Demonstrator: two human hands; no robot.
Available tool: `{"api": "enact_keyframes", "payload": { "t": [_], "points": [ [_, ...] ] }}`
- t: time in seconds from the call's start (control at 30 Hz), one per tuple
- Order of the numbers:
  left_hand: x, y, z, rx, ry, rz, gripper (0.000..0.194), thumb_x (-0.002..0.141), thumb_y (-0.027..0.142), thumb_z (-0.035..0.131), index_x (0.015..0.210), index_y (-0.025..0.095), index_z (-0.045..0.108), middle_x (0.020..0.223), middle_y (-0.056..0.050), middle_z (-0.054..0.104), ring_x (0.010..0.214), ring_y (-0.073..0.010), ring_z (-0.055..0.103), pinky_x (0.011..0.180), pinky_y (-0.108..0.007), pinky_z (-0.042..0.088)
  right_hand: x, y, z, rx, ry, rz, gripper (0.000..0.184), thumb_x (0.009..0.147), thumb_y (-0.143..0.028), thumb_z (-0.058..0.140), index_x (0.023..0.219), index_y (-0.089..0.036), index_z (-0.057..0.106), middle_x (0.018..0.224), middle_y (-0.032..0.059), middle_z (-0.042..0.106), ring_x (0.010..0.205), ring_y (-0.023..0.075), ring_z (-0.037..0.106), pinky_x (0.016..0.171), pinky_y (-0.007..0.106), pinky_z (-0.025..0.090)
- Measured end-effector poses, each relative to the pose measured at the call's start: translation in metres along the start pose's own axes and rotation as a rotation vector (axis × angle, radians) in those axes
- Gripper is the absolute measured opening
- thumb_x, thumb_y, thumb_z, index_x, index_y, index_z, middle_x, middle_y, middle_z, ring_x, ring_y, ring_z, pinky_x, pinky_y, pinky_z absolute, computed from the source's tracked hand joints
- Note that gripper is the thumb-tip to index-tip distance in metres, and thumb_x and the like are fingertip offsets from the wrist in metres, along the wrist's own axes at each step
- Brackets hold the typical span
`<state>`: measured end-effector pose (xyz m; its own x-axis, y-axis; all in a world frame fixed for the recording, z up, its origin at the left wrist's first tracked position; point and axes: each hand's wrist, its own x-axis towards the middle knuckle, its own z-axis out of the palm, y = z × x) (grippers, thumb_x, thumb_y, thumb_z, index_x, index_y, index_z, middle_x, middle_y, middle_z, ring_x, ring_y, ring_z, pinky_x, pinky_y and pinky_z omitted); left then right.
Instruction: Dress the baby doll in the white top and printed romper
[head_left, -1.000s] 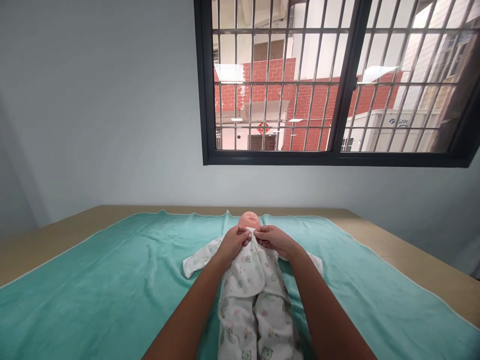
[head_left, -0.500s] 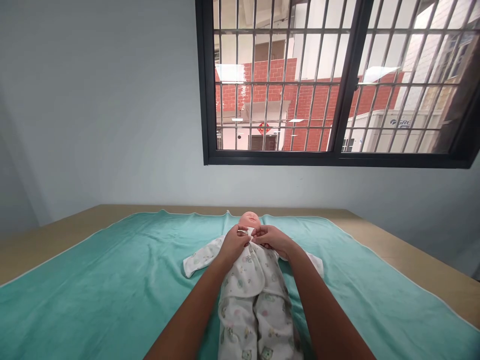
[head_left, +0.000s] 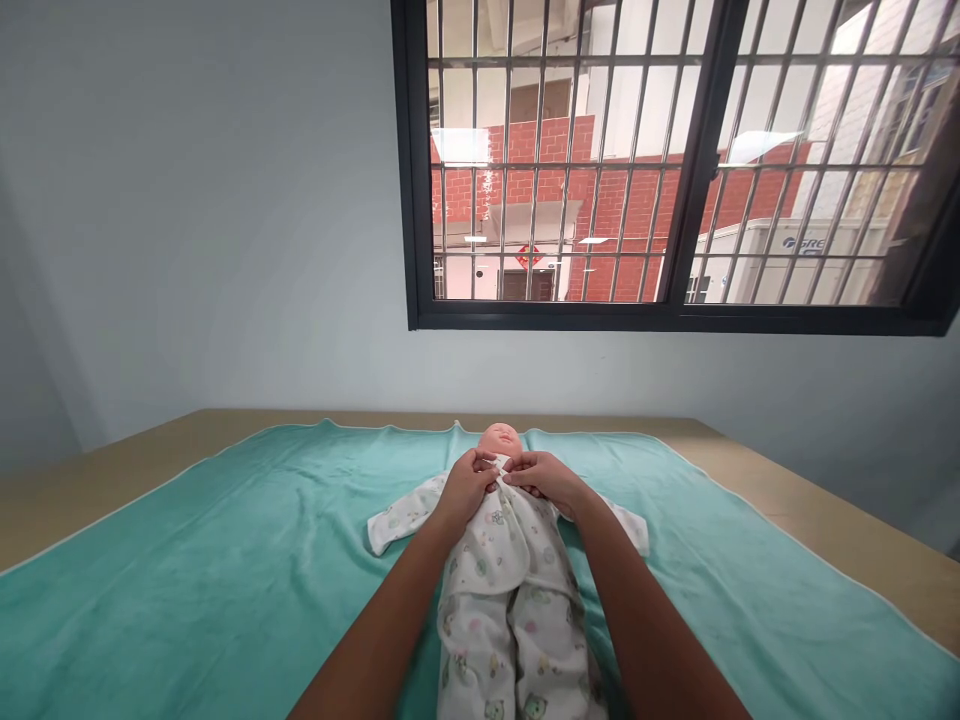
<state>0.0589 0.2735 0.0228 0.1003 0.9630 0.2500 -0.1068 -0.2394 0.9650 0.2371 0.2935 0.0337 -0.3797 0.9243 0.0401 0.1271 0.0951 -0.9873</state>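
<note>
A baby doll (head_left: 500,437) lies on its back, its head toward the wall. It wears a white patterned baby shirt (head_left: 487,555) with overlapping front flaps, and matching trousers (head_left: 480,640). Both sleeves stretch out to the sides. At the collar, just below the doll's chin, my left hand (head_left: 469,488) pinches the shirt's neckline from the left. Facing it, my right hand (head_left: 547,480) has its fingers closed on the neckline's right side. The fingertips of the two hands almost meet. Whatever small fastening may lie between them is too small to make out.
Under the doll spreads a green blanket (head_left: 225,560) with a pale edge, laid over a wooden table (head_left: 817,500). Behind stands a grey wall (head_left: 225,250) with a dark-framed, barred window (head_left: 555,316) at the upper right.
Both hands stay at the collar. The fingers of my left hand have shifted slightly, and the fingertips at the neckline have moved a little. The doll lies as before.
</note>
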Motion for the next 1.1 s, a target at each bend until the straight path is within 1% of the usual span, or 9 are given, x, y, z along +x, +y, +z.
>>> {"api": "enact_keyframes", "payload": {
  "t": [0.3, 0.4, 0.5, 0.63, 0.77, 0.9, 1.1],
  "points": [
    [-0.001, 0.0, -0.003, 0.032, 0.024, -0.034, 0.02, 0.074, 0.027, 0.067, 0.09, 0.016, 0.06, 0.063, 0.002, 0.058, 0.057, -0.01, 0.053, 0.056, -0.021, 0.038, -0.001, -0.001, 0.002, -0.048, 0.032, -0.025, 0.029, 0.061, -0.036, 0.077, 0.083, -0.019, 0.07, 0.065, -0.0033, 0.053, 0.055, 0.0072, 0.036, 0.051, 0.023, 0.026],
    [0.0, -0.002, -0.003, 0.014, 0.038, -0.045, 0.028, 0.069, 0.03, 0.073, 0.09, 0.016, 0.06, 0.063, 0.001, 0.059, 0.058, -0.0111, 0.054, 0.057, -0.022, 0.039, -0.001, -0.002, 0.003, -0.069, 0.037, -0.036, 0.027, 0.063, -0.037, 0.076, 0.082, -0.019, 0.071, 0.065, -0.003, 0.053, 0.054, 0.0074, 0.035, 0.051, 0.023, 0.026],
    [0.002, -0.002, -0.002, -0.009, 0.057, -0.062, 0.033, 0.063, 0.028, 0.078, 0.088, 0.016, 0.06, 0.063, 0.001, 0.06, 0.056, -0.0109, 0.054, 0.058, -0.022, 0.04, -0.002, -0.004, 0.003, -0.083, 0.039, -0.046, 0.028, 0.064, -0.039, 0.076, 0.082, -0.018, 0.07, 0.066, -0.0028, 0.053, 0.055, 0.0073, 0.035, 0.051, 0.023, 0.026],
    [0.0, 0.001, -0.002, -0.034, 0.074, -0.09, 0.033, 0.063, 0.025, 0.077, 0.089, 0.016, 0.059, 0.064, 0.002, 0.06, 0.054, -0.0091, 0.053, 0.055, -0.021, 0.04, -0.002, -0.004, 0.003, -0.09, 0.037, -0.045, 0.028, 0.063, -0.039, 0.076, 0.081, -0.018, 0.07, 0.066, -0.0029, 0.053, 0.054, 0.0072, 0.036, 0.051, 0.023, 0.028],
    [-0.004, 0.007, -0.004, -0.045, 0.053, -0.117, 0.031, 0.066, 0.022, 0.075, 0.091, 0.016, 0.058, 0.061, 0.003, 0.057, 0.049, -0.0074, 0.048, 0.051, -0.02, 0.037, 0.0, -0.001, 0.003, -0.083, 0.049, -0.042, 0.028, 0.062, -0.037, 0.077, 0.08, -0.018, 0.069, 0.064, -0.0032, 0.053, 0.054, 0.0072, 0.036, 0.051, 0.023, 0.028],
    [-0.006, 0.011, -0.005, -0.042, 0.029, -0.123, 0.03, 0.067, 0.022, 0.073, 0.092, 0.016, 0.058, 0.058, 0.004, 0.056, 0.05, -0.0079, 0.048, 0.049, -0.019, 0.035, 0.002, 0.001, 0.003, -0.069, 0.057, -0.037, 0.026, 0.062, -0.037, 0.076, 0.078, -0.018, 0.068, 0.061, -0.0031, 0.052, 0.053, 0.0078, 0.037, 0.051, 0.023, 0.027],
    [-0.006, 0.012, -0.004, 0.008, 0.038, -0.13, 0.031, 0.067, 0.024, 0.073, 0.092, 0.016, 0.058, 0.057, 0.004, 0.055, 0.048, -0.008, 0.045, 0.048, -0.019, 0.032, 0.003, 0.002, 0.003, -0.055, 0.062, -0.036, 0.024, 0.062, -0.035, 0.075, 0.074, -0.017, 0.067, 0.057, -0.0034, 0.05, 0.052, 0.0079, 0.037, 0.049, 0.023, 0.026]
  ]
}}
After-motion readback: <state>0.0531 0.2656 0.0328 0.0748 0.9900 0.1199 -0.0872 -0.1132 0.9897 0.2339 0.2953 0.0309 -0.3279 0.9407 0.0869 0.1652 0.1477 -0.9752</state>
